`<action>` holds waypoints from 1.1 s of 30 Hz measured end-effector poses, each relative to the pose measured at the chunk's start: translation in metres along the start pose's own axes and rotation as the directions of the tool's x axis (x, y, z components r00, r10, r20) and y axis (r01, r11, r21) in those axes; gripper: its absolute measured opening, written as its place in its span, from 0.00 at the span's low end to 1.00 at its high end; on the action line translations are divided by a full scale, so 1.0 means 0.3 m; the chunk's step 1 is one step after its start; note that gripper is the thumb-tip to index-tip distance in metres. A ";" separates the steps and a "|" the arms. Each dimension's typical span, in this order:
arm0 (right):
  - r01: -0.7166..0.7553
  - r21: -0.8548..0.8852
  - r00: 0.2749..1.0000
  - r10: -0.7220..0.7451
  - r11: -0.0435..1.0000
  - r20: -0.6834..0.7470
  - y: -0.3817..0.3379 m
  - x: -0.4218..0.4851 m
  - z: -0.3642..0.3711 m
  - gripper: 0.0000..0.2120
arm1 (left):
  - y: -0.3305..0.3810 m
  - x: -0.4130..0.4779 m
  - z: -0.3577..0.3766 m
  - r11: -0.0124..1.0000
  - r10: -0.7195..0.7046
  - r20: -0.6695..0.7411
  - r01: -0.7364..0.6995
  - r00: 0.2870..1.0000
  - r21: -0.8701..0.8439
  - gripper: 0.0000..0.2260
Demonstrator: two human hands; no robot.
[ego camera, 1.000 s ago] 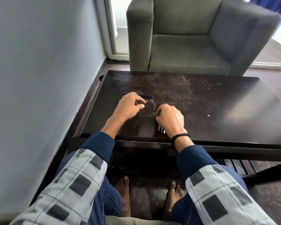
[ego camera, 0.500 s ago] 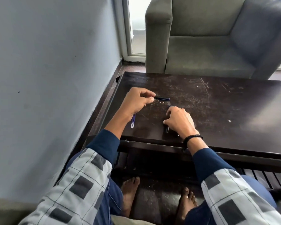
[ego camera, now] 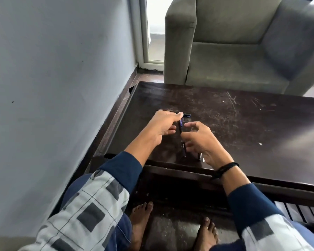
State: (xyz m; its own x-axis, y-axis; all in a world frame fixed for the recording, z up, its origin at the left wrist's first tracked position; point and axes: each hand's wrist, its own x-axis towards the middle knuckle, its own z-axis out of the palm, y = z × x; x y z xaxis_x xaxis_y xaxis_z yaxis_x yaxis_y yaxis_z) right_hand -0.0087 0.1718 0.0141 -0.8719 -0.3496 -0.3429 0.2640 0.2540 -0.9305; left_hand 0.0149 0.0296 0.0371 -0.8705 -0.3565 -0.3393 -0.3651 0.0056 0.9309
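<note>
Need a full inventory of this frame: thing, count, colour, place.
pen: 1, dark with blue top, held over the table
second pen: 1, dark with blue end, on the table beyond the left grip, partly hidden
more pens: count unclear, dark, on the table under the right grip
table: 1, dark brown, scratched, centre
armchair: 1, grey-green, beyond the table
wall: 1, pale grey-blue, left
door frame: 1, white, between wall and armchair
wristband: 1, black, right wrist
feet: 2, bare, on the floor below the table
left grip: pinches the pen's top
right grip: holds the pen's barrel
</note>
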 end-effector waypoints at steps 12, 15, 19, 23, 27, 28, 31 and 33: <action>-0.076 0.299 0.996 0.057 0.951 0.072 0.012 -0.006 0.020 0.04 | 0.010 -0.027 -0.021 0.997 0.075 -0.007 -0.075 0.997 -0.031 0.08; -0.037 0.326 0.997 0.014 0.945 0.071 0.017 -0.006 0.023 0.05 | 0.003 -0.026 -0.018 0.996 0.077 -0.023 -0.078 0.997 -0.037 0.07; 0.029 0.241 0.998 -0.042 0.970 0.050 0.014 -0.010 0.021 0.05 | 0.004 -0.022 -0.008 0.994 0.093 -0.053 -0.095 0.994 -0.046 0.07; 0.121 0.075 0.991 -0.117 0.990 -0.057 0.021 -0.023 0.040 0.03 | -0.011 -0.009 0.014 0.990 0.140 -0.078 -0.137 0.987 0.039 0.07; 0.173 -0.021 0.972 -0.174 0.985 -0.157 0.021 -0.025 0.060 0.07 | -0.006 -0.008 0.016 0.990 0.139 -0.082 -0.138 0.987 0.023 0.07; 0.172 -0.028 0.970 -0.175 0.985 -0.170 0.019 -0.024 0.063 0.07 | -0.002 -0.009 0.014 0.990 0.141 -0.079 -0.140 0.987 0.016 0.07; 0.166 -0.016 0.967 -0.166 0.986 -0.191 0.018 -0.022 0.070 0.08 | 0.005 -0.012 0.011 0.990 0.142 -0.077 -0.142 0.987 0.002 0.08; 0.160 -0.003 0.968 -0.158 0.987 -0.196 0.018 -0.022 0.074 0.09 | 0.005 -0.014 0.012 0.990 0.141 -0.077 -0.141 0.987 0.003 0.08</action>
State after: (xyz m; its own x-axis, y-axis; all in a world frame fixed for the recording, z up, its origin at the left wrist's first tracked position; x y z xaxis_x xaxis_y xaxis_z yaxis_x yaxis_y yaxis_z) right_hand 0.0076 0.1554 0.0084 -0.9663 -0.2018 -0.1597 0.1196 0.1973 -0.9730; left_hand 0.0167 0.0344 0.0396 -0.8852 -0.4233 -0.1931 -0.2394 0.0587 0.9691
